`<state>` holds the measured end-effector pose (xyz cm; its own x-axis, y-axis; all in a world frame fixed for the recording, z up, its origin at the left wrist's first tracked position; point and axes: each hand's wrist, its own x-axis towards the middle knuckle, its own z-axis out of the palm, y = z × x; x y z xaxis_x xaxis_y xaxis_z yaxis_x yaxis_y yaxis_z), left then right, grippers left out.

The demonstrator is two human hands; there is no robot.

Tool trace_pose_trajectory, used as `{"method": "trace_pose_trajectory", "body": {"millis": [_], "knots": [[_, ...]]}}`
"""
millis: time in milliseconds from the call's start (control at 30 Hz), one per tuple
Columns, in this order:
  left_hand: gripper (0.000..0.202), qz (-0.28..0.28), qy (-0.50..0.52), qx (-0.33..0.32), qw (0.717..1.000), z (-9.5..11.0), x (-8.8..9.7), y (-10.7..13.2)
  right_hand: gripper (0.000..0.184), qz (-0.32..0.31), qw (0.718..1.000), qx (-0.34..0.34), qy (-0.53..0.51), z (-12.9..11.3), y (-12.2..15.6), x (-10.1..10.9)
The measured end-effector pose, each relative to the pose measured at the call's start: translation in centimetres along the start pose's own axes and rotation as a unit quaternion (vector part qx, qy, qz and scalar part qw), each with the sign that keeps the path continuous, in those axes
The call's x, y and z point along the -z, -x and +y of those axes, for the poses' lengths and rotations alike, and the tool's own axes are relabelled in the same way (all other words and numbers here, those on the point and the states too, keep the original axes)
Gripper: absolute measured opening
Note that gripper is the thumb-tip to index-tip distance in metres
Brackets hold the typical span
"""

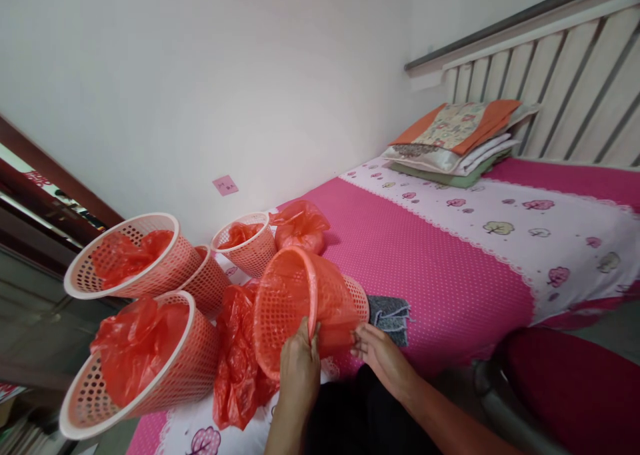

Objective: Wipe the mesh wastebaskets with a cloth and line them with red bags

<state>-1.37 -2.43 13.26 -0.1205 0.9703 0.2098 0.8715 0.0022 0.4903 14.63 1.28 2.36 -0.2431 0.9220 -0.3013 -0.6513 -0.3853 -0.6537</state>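
Note:
In front of me a pink perforated wastebasket [357, 296] lies tilted on its side on the bed, its mouth turned to the left. A red plastic bag [330, 295] lines it and is folded over the rim, covering much of the outside. My left hand [300, 362] is closed on the bag-covered rim at the near side. Farther along the basket's side, near its base, my right hand [377, 352] pinches the bag's edge. A crumpled red plastic bag [239, 358] lies just left of the basket. The base touches or nearly touches a folded grey cloth [391, 316].
Several wastebaskets with red bags stand on the left, including a near one [200, 355], a far one [253, 252] and a large one [175, 265]. A tied red bag [300, 228] sits behind. Pillows [455, 135] are stacked far right; a dark red stool [570, 388] stands near right.

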Motion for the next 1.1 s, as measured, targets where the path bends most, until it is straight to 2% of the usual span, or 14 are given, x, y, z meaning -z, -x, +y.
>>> {"method": "trace_pose_trajectory", "body": {"millis": [133,333,467,600,667,767,833,933,1000,1100], "knots": [[0.043,-0.014,-0.004,-0.005,1.0,0.1,0.1,0.2,0.06,0.018,0.998,-0.021,-0.053,-1.2,-0.2,-0.5],[0.042,-0.008,-0.002,-0.025,1.0,-1.8,-0.7,1.8,0.047,-0.007,0.999,0.042,0.0,-2.7,0.1,-1.4],[0.04,0.008,0.009,-0.065,0.998,-3.6,-1.3,3.1,0.045,0.017,0.997,0.069,0.033,-2.6,-0.3,-0.5],[0.037,0.026,0.015,-0.088,0.996,-4.7,-1.1,3.7,0.047,0.045,0.994,0.083,0.062,-2.7,-1.0,0.5],[0.035,0.018,0.016,-0.1,0.995,-4.8,-0.9,3.8,0.048,0.07,0.986,0.119,0.094,-3.2,-0.8,0.4],[0.034,0.008,0.013,-0.113,0.993,-4.4,-0.7,3.8,0.045,0.101,0.954,0.224,0.171,-4.6,0.5,-0.7],[0.033,0.004,0.007,-0.123,0.992,-3.8,-0.7,3.8,0.038,0.078,0.93,0.279,0.224,-5.5,1.9,-2.0],[0.034,-0.027,-0.007,-0.126,0.992,-2.4,-0.9,4.0,0.031,-0.002,0.916,0.297,0.27,-6.1,3.9,-3.8],[0.036,-0.048,-0.019,-0.118,0.992,-1.5,-1.3,4.2,0.029,-0.035,0.919,0.284,0.272,-6.0,4.7,-4.7],[0.038,-0.065,-0.023,-0.101,0.992,-0.9,-1.9,4.8,0.026,-0.05,0.932,0.253,0.254,-5.6,5.1,-5.3]]}}
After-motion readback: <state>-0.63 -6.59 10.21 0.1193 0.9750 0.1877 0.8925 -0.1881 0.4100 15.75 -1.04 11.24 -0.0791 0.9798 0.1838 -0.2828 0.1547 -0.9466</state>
